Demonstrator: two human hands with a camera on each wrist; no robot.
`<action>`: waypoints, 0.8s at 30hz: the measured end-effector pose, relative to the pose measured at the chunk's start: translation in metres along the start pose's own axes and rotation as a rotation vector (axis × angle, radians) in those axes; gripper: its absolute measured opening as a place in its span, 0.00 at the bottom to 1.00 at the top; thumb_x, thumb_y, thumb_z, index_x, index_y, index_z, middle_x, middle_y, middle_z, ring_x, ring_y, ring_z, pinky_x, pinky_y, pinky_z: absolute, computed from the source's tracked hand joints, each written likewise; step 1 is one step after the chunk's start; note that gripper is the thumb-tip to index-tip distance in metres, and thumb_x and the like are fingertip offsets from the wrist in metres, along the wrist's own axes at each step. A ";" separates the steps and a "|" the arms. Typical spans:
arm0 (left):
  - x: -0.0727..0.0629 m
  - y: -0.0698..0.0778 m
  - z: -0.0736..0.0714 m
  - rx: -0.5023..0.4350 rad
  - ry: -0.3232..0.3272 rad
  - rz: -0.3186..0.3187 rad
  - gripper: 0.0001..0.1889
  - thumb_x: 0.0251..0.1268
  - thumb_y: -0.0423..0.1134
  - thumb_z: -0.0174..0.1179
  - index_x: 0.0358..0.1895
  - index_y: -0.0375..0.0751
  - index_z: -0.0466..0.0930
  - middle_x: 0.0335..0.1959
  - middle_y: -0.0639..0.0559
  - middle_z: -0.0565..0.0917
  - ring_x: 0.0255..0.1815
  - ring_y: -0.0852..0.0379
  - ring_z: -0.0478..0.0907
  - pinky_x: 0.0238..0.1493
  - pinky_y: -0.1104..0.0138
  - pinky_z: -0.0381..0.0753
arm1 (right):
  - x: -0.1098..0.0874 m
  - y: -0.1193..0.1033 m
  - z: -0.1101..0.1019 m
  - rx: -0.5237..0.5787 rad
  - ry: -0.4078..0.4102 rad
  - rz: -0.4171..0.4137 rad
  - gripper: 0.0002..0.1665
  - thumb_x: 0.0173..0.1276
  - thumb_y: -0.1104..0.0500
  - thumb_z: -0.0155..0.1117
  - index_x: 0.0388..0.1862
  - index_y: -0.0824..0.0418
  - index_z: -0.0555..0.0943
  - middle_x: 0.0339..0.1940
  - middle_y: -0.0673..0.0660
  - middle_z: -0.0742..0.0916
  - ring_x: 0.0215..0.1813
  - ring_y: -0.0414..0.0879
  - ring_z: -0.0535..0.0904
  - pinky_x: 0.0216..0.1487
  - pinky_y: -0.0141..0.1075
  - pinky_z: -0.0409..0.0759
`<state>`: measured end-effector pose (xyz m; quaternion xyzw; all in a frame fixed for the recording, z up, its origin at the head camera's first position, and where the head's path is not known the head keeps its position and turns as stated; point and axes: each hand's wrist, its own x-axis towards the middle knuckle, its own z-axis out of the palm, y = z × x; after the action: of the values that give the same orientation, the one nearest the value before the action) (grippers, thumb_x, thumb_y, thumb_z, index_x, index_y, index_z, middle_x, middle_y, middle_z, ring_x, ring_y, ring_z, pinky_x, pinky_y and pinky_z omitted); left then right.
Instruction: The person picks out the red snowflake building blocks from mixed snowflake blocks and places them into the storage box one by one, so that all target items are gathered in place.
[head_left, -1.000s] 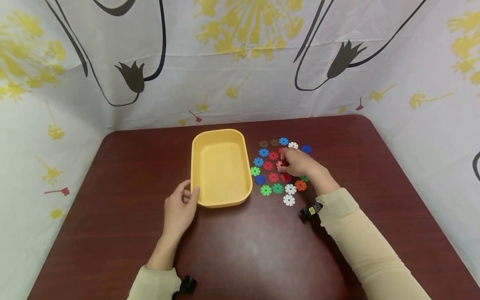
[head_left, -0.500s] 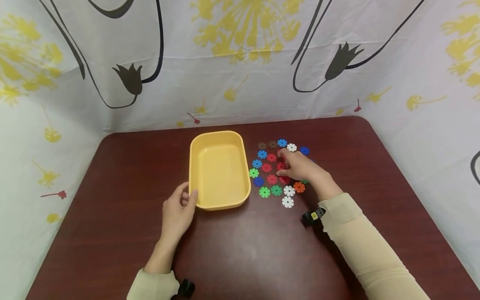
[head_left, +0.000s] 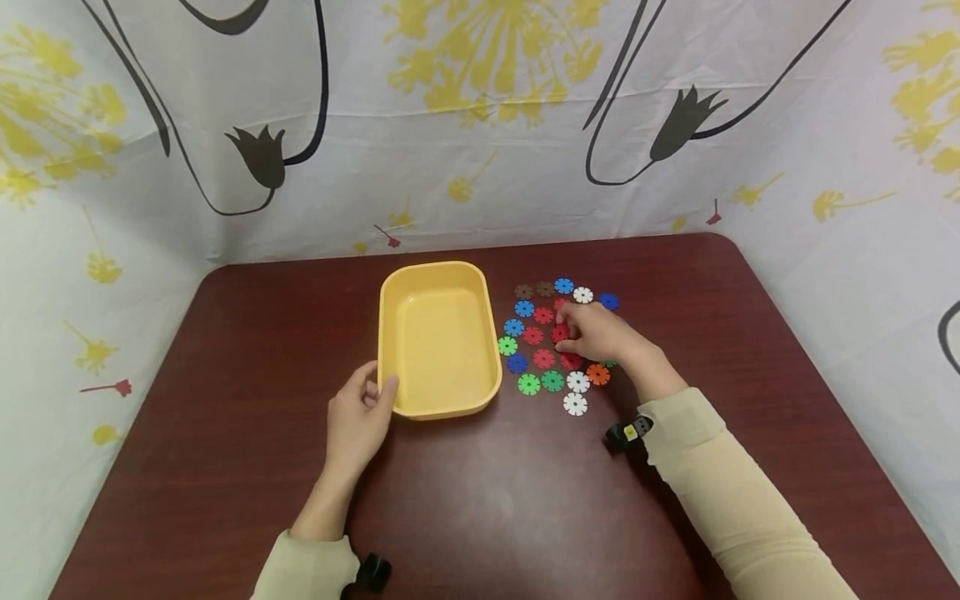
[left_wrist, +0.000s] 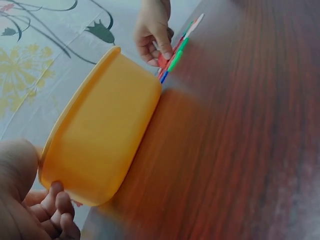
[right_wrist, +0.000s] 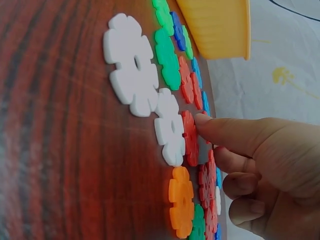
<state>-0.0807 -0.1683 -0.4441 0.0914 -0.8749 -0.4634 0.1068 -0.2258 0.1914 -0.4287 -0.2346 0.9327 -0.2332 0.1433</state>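
A yellow plastic tray [head_left: 442, 413] stands on the table. My left hand [head_left: 358, 417] holds its near left corner, thumb at the rim and fingers outside against the wall. To the right lie flat notched plastic discs in several colours. My right hand [head_left: 600, 332] is over them, with thumb and index finger at opposite edges of a red notched disc [head_left: 560, 333]. The left wrist view shows red at the thumb tip of the right hand [left_wrist: 152, 30]. In the right wrist view the index fingertip is hidden behind the thumb.
White discs [head_left: 575, 404], an orange disc [head_left: 598, 374] and green discs [head_left: 552, 381] lie on the near side of the group. Blue [head_left: 564, 286] and brown discs [head_left: 524, 292] lie at its far side. A patterned cloth [head_left: 480, 183] hangs behind the dark red table [head_left: 480, 500].
One second ago a lighter red disc showed at my right fingertips; half a second ago the fingers were spread wider. They have since drawn slightly together. My left hand stays on the tray.
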 end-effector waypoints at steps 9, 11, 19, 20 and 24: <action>0.003 0.006 0.001 -0.019 0.019 -0.018 0.20 0.75 0.41 0.59 0.62 0.32 0.78 0.22 0.49 0.77 0.19 0.56 0.71 0.24 0.68 0.72 | 0.003 -0.004 0.002 0.056 0.124 0.015 0.22 0.69 0.55 0.72 0.54 0.64 0.76 0.28 0.54 0.80 0.27 0.47 0.74 0.35 0.41 0.77; 0.003 0.006 0.001 -0.034 0.020 -0.023 0.20 0.75 0.40 0.59 0.62 0.31 0.78 0.22 0.48 0.77 0.20 0.56 0.70 0.23 0.70 0.71 | 0.004 -0.007 0.003 0.075 0.166 0.007 0.22 0.69 0.55 0.72 0.55 0.64 0.76 0.29 0.55 0.80 0.27 0.48 0.72 0.33 0.41 0.75; 0.001 0.005 0.003 -0.295 0.022 -0.163 0.17 0.74 0.39 0.61 0.60 0.34 0.79 0.28 0.46 0.80 0.18 0.60 0.75 0.19 0.70 0.81 | 0.009 -0.016 0.006 0.178 0.310 -0.029 0.22 0.70 0.53 0.71 0.54 0.64 0.75 0.33 0.56 0.77 0.27 0.49 0.68 0.29 0.40 0.68; 0.000 0.006 0.003 -0.356 0.026 -0.201 0.17 0.73 0.38 0.61 0.59 0.35 0.80 0.29 0.46 0.80 0.19 0.60 0.76 0.19 0.70 0.82 | 0.010 -0.018 0.007 0.182 0.321 -0.034 0.23 0.70 0.53 0.71 0.54 0.63 0.75 0.33 0.56 0.77 0.28 0.49 0.69 0.29 0.39 0.69; -0.002 0.007 0.003 -0.544 0.044 -0.318 0.15 0.71 0.35 0.63 0.56 0.32 0.80 0.31 0.48 0.80 0.21 0.63 0.77 0.21 0.72 0.83 | 0.013 -0.024 0.007 0.198 0.357 -0.056 0.23 0.69 0.53 0.72 0.55 0.63 0.75 0.36 0.56 0.79 0.32 0.50 0.74 0.32 0.40 0.74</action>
<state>-0.0801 -0.1616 -0.4404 0.2050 -0.6911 -0.6893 0.0724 -0.2254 0.1636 -0.4250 -0.2002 0.9089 -0.3657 -0.0085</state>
